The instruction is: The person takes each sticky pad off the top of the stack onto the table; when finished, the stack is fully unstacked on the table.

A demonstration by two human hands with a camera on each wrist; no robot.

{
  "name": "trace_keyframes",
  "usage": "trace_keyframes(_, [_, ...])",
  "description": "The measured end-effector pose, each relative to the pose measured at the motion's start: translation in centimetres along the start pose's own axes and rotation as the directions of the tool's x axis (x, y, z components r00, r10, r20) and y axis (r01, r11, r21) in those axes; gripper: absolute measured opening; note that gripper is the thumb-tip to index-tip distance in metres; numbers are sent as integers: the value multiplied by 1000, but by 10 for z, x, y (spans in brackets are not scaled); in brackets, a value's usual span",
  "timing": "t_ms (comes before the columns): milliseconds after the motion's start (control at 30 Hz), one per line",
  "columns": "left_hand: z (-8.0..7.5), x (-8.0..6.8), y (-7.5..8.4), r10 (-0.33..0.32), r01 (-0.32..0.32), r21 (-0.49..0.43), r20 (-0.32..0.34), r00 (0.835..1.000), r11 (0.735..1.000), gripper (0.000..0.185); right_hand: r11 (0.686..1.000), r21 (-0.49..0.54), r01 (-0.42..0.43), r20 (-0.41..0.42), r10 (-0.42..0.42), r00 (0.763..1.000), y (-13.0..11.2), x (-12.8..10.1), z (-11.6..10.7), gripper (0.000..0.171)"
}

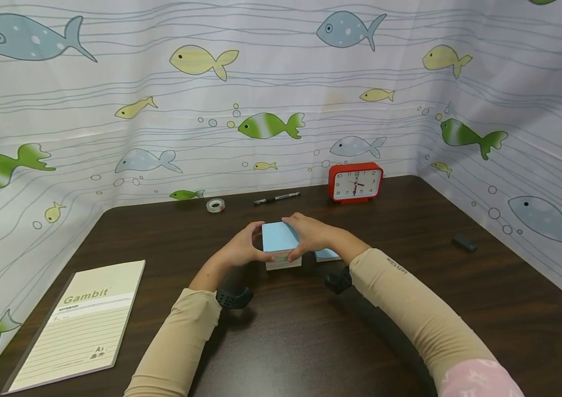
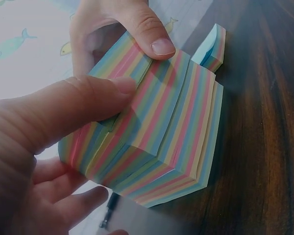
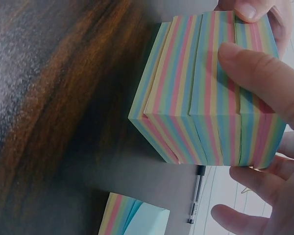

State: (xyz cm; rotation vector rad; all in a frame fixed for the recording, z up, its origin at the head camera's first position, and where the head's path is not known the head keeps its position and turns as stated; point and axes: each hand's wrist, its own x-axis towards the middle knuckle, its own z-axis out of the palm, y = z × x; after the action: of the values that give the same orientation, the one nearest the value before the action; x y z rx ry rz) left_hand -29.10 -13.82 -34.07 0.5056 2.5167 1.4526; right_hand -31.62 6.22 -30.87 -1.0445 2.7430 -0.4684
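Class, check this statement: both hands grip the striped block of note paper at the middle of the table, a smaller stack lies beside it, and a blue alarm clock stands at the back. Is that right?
Not quite. The alarm clock is red, not blue, as the head view shows. The rest holds: the left hand and right hand grip the striped block of note paper on the table, and a smaller stack lies beside it.

**What we wear: sleeves and wrist units**

We note long beige sleeves on both arms, ending short of the wrists. The right sleeve [image 1: 410, 300] bears small dark lettering near the cuff; pink patterned fabric shows at its upper end. A black perforated strap with a camera unit sits under each wrist [image 1: 233, 298].
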Motion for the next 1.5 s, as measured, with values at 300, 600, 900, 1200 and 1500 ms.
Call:
trace_keyframes(300, [-1,1,0,4,-4,-6,14,1000,1000,92,1000,9,-12,-2,12,1000,-1,1,-1,94])
trace_keyframes(600, [-1,2,-1,9,-10,9,15,1000,1000,91,1000,16,-20,-6,20,1000,0,1,0,93])
trace_keyframes(900, [0,1,-3,5,-6,38,15,1000,999,90,1000,19,-24,-5,24,1000,0,1,0,93])
trace_keyframes(1200, [0,1,-8,38,-39,73,22,999,997,85,999,28,-38,2,38,999,1,2,1,91])
trace_keyframes(1500, [1,1,-6,47,-48,65,23,999,997,84,1000,10,-29,7,29,1000,1,1,-1,93])
